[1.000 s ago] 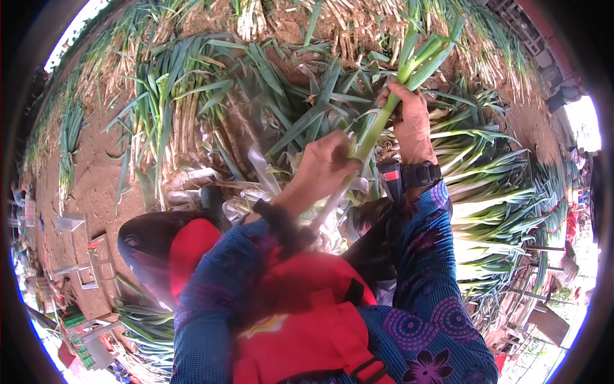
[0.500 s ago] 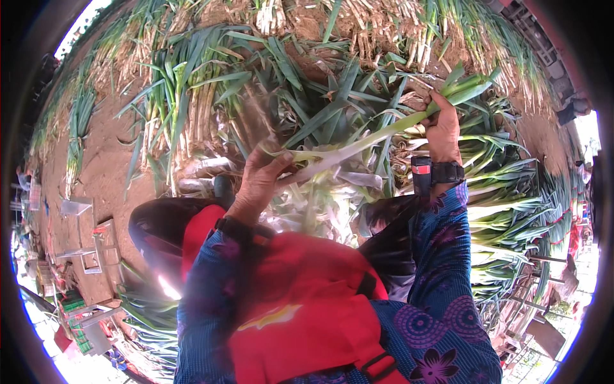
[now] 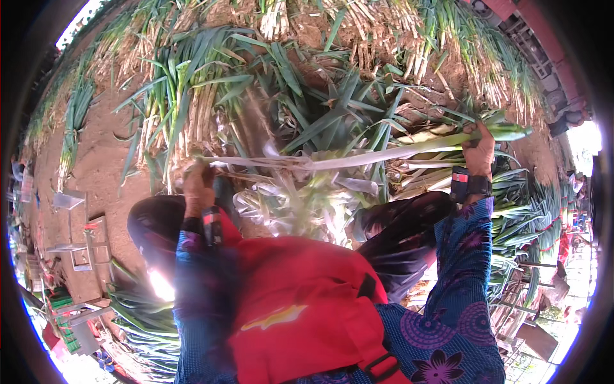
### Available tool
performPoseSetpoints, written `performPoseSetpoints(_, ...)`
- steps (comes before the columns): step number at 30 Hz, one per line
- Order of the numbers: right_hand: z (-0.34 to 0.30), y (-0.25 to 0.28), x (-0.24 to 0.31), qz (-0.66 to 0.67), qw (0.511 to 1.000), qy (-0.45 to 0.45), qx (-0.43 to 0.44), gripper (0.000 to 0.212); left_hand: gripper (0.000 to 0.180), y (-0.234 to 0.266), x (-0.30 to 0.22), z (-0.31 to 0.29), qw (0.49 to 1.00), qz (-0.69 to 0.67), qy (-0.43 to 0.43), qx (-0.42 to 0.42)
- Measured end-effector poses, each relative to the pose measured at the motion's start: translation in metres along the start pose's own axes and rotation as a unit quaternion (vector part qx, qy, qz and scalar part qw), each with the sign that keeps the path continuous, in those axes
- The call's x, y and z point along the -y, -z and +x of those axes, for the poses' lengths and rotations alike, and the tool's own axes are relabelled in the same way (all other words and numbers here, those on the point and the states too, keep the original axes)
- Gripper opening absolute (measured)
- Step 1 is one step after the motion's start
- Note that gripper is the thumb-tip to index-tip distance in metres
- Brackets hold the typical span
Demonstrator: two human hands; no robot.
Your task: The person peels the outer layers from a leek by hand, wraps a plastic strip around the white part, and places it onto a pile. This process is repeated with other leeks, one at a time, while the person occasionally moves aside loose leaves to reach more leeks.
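A long leek (image 3: pixel 384 155) is stretched across in front of me, its pale stalk leftward and green leaves to the right. My right hand (image 3: pixel 480 150) is closed around it where the stalk turns green. At the other side, my left hand (image 3: pixel 199 185) is closed and blurred by motion, gripping a thin whitish peel strip (image 3: pixel 256 161) that runs taut from the stalk. Below the stalk, between my knees, lies a heap of pale, translucent peelings (image 3: pixel 313 205). Just beyond it are loose dark green leaves (image 3: pixel 326 118).
Unpeeled leeks (image 3: pixel 192 112) lie in bunches on the brown soil ahead. Cleaner leeks (image 3: pixel 511 214) are piled by my right side, and more leeks (image 3: pixel 144 326) lie at the lower left. A small metal frame (image 3: pixel 83 249) stands to the left. A red apron (image 3: pixel 300 301) covers my lap.
My hands have moved apart: the left went leftward, drawing a peel strip off the leek, and the right went rightward and slightly down with the leek. The leek is now nearly level.
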State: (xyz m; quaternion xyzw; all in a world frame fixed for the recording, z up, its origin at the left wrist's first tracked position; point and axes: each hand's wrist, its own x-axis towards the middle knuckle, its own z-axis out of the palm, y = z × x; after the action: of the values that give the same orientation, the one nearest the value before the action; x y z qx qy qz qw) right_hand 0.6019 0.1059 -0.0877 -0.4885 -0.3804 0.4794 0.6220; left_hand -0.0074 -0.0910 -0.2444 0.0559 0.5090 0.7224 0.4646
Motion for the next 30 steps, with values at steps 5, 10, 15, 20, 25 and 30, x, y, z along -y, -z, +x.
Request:
performPoseSetpoints(5,0.005,0.043,0.024,0.128,0.985,-0.079,-0.081,0.011,0.016,0.026,-0.016,0.070,0.996,-0.048,-0.017,-0.073)
performPoseSetpoints(10,0.020,0.021,0.010,0.206,0.972,-0.109,0.006,0.010,0.050,0.156,-0.110,0.133,0.741,0.548,-0.376,-0.094)
performPoseSetpoints(15,0.019,0.081,0.029,0.259,0.962,-0.050,-0.071,0.010,0.035,0.084,-0.120,0.113,0.858,0.436,-0.243,-0.124)
performPoseSetpoints(20,0.021,0.080,0.028,0.282,0.959,-0.015,0.008,0.011,0.030,-0.053,-0.075,0.058,0.972,0.122,-0.065,0.190)
performPoseSetpoints(25,-0.014,-0.051,0.029,0.266,0.950,0.049,0.153,0.021,0.044,-0.153,-0.004,-0.026,0.842,0.299,-0.226,0.388)
performPoseSetpoints(30,-0.037,-0.100,0.044,0.261,0.941,0.050,0.211,0.020,0.047,-0.230,0.021,-0.125,0.705,0.443,-0.288,0.472)
